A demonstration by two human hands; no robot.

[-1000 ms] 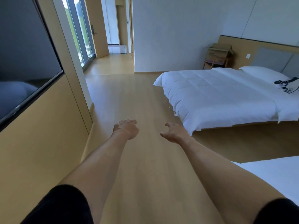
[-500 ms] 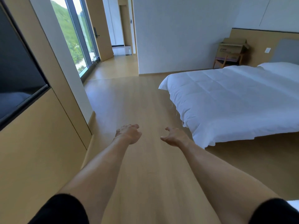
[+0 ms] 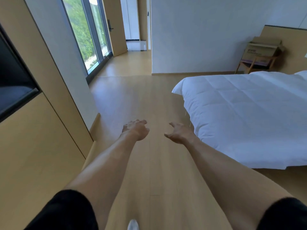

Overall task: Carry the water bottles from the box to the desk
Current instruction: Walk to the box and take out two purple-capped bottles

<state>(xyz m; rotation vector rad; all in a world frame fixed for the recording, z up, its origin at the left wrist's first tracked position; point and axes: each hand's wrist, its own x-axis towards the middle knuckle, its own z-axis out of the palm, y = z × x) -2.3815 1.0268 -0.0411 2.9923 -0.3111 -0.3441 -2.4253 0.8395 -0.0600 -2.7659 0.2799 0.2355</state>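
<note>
A smooth, pale wood floor (image 3: 132, 100) with a soft sheen is seen beside a bed (image 3: 249, 117) covered in white quilted cloth. A brown cardboard box (image 3: 264, 47) is set on a wooden chair (image 3: 254, 63); matt wood panelling (image 3: 33, 155) lines the wall.

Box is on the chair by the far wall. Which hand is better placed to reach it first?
Right, marginally. The open brown cardboard box sits far right; the right hand is on that side. The left hand is also empty.

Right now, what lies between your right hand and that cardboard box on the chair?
The head view shows the white bed lying between the right hand and the box.
</note>
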